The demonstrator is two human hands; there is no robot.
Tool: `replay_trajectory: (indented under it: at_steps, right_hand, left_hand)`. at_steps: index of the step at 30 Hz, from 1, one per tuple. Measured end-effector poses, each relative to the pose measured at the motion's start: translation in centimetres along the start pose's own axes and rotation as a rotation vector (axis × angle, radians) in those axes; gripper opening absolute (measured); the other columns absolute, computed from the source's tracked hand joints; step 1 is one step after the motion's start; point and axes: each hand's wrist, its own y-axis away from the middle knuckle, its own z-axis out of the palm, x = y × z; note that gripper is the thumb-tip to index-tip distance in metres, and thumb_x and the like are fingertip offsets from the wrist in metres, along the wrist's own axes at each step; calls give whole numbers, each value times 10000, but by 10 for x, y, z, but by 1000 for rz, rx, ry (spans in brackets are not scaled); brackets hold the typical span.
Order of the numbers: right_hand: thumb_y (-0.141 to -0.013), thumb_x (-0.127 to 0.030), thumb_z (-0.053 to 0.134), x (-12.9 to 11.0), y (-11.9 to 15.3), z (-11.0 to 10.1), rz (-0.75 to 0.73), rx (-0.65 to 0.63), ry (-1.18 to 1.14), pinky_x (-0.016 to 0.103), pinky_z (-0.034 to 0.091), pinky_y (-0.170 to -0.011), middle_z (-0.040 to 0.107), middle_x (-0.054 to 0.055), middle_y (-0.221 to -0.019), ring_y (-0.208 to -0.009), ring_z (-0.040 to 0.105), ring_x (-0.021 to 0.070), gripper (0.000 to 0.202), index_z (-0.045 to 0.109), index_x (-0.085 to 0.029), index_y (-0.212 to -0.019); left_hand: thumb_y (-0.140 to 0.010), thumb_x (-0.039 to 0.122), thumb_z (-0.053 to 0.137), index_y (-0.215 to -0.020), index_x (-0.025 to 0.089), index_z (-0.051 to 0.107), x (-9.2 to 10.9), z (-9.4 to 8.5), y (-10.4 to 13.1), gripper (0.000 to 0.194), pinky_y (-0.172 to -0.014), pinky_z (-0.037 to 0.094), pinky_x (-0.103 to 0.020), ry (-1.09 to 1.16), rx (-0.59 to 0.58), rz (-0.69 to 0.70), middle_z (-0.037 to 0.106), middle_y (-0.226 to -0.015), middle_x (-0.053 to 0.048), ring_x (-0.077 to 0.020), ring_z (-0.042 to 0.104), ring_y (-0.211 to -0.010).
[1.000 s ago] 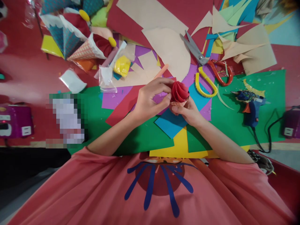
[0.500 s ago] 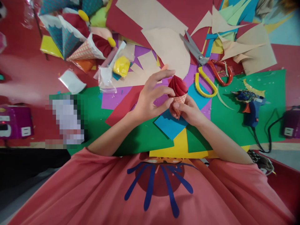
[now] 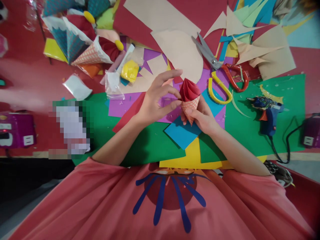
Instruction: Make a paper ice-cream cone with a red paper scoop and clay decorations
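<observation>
A small paper ice cream cone [image 3: 190, 106], with a pink-and-cream checked wrapper and a folded red paper top, is held upright by my right hand [image 3: 203, 116]. The thumb presses across its lower front, and the other fingers are partly hidden behind it. Close to the cone's left rim is my left hand [image 3: 157, 98], open with its fingers spread and curved. Its thumb and fingertips come very near the rim; I cannot tell whether they touch it. A blue paper piece [image 3: 183, 133] lies beneath the cone.
Scissors [image 3: 215, 63] lie open beyond my right hand. A blue glue gun [image 3: 271, 115] rests at right on green sheet [image 3: 250, 133], its cable trailing. Finished paper cones [image 3: 88, 55] and a bagged yellow lump [image 3: 130, 70] sit upper left. Cut beige paper [image 3: 182, 50] covers the back.
My left hand has drawn slightly left, away from the cone, uncovering more of its red top and rim. My right hand keeps its hold on the cone.
</observation>
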Motion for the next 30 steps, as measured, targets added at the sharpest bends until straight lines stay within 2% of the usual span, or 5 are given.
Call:
replay_trajectory:
  at_steps: [4,9,18,23,30]
  right_hand:
    - [-734,-425,795,1,1,3,-35,63,126,222,525,-441,617,-63,-850,-554,625,96,597,348,-285,-1104]
    - [-725,-470,792,8,2,3,-20,61,182,252,574,-500,648,-48,-863,-574,644,110,625,339,-283,-1114]
    - [-735,-572,747,0,0,2,-60,101,168,445,521,-1057,665,43,-1253,-1191,629,246,582,533,-261,-1178]
    - [-717,-561,776,3,1,1,-25,57,202,465,533,-1035,713,43,-1144,-1086,681,237,543,563,-253,-1110]
    - [-762,-479,772,2,2,-1,-9,-67,117,422,536,-1039,724,46,-1142,-1121,681,222,464,580,-234,-1106]
  left_hand:
    - [-870,503,642,-1006,323,633,3,2,2,226,-1047,541,-485,-20,96,-36,628,-1238,-45,-236,609,-1198]
    - [-878,440,654,-930,336,636,6,6,7,118,-1079,517,-491,-11,-58,4,591,-1293,-15,-239,567,-1260]
    - [-925,461,593,-1082,357,586,4,4,9,189,-1123,477,-512,94,-10,-125,553,-1320,-14,-239,524,-1322]
    - [-862,513,672,-1398,392,401,2,11,11,612,-1119,488,-498,268,-104,-180,469,-1473,-32,-272,495,-1378]
    - [-848,539,670,-1308,315,547,9,11,11,527,-1052,533,-431,167,-123,-214,605,-1325,-61,-266,586,-1262]
